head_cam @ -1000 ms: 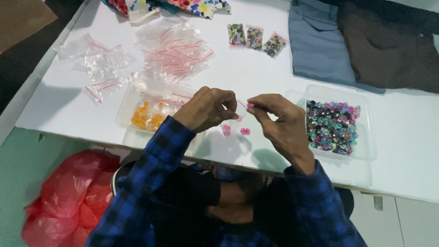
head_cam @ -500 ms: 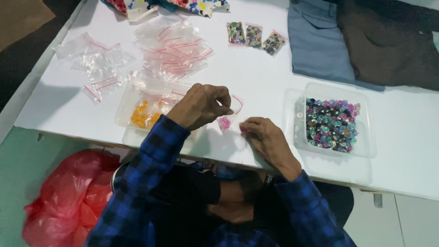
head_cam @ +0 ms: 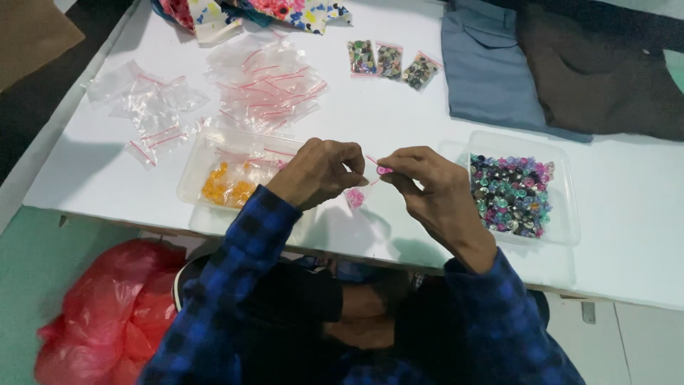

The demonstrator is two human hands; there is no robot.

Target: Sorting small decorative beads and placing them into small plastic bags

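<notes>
Left hand and right hand meet above the near edge of the white table, fingers pinched on 1 small clear zip bag between them. Right fingertips also nip a pink bead at the bag's mouth. Tray of mixed beads sits just right; tray of orange beads left.

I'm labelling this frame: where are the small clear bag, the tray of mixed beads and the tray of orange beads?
small clear bag (head_cam: 355, 197), head view, pink-filled bottom.
tray of mixed beads (head_cam: 564, 187), head view, right rim.
tray of orange beads (head_cam: 192, 175), head view, left wall.

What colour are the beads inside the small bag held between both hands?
Pink beads, in the small clear bag; head view.
</notes>
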